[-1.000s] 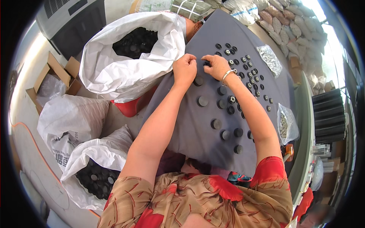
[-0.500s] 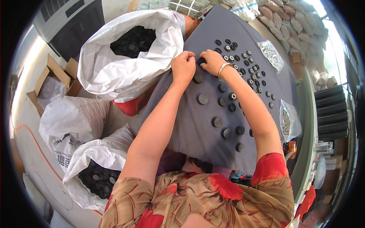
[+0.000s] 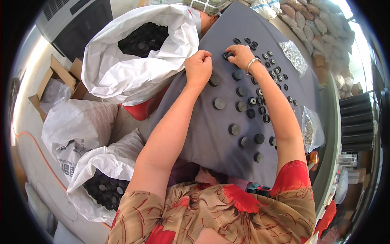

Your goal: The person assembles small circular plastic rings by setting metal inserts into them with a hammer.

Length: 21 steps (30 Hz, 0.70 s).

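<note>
My right hand point(image 3: 241, 57), with a bangle at its wrist, pinches a small round black cap point(image 3: 230, 54) over the far part of the grey cloth point(image 3: 195, 142). Another black disc point(image 3: 224, 56) shows right beside its fingertips. To the left, my left hand point(image 3: 198, 67) is closed, thumb against the curled fingers, next to the large white sack's edge; anything inside it is hidden. Solid black caps point(image 3: 219, 103) lie spread over the cloth nearer to me. Beyond and under my right forearm are several black rings point(image 3: 266, 118), some with pale metal centres.
A large white sack point(image 3: 101, 69) of black parts stands at the left, and a smaller open sack point(image 3: 81, 183) below it. Clear bags of metal pieces point(image 3: 293, 57) and small fittings point(image 3: 312, 129) lie along the right side. An orange cable point(image 3: 40, 154) crosses the floor.
My right hand has moved right and slightly away from my left hand, with the black cap at its fingers. The left hand stays closed in nearly the same place. The view has shifted a little.
</note>
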{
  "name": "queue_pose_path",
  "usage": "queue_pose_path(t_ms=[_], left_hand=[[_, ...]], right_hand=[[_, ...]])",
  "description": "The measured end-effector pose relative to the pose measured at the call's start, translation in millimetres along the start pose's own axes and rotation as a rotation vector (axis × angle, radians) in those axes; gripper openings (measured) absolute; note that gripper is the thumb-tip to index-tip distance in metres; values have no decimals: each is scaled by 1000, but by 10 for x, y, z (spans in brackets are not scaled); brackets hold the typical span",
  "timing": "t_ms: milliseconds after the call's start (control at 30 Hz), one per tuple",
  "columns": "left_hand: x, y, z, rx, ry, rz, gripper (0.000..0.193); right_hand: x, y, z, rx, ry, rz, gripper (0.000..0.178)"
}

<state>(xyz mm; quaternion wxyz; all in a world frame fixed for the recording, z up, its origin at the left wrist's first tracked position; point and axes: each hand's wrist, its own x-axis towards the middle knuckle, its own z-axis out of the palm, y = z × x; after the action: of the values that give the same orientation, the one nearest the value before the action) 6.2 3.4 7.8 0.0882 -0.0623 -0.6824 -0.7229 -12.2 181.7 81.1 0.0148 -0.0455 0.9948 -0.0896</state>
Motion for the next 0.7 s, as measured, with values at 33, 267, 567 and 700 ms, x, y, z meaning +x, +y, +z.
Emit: queue_pose_path(t_ms=[33, 267, 567, 700], left_hand=[[1, -5, -5, 6, 0, 7, 11], [18, -55, -8, 68, 8, 80, 13], [50, -89, 15, 53, 0, 5, 12], [70, -150, 16, 35, -10, -13, 13]], right_hand=[[18, -6, 14, 4, -3, 1, 36], [128, -57, 7, 19, -36, 16, 33], [20, -130, 165, -169, 95, -105, 25], [-398, -91, -212, -141, 224, -50, 26]])
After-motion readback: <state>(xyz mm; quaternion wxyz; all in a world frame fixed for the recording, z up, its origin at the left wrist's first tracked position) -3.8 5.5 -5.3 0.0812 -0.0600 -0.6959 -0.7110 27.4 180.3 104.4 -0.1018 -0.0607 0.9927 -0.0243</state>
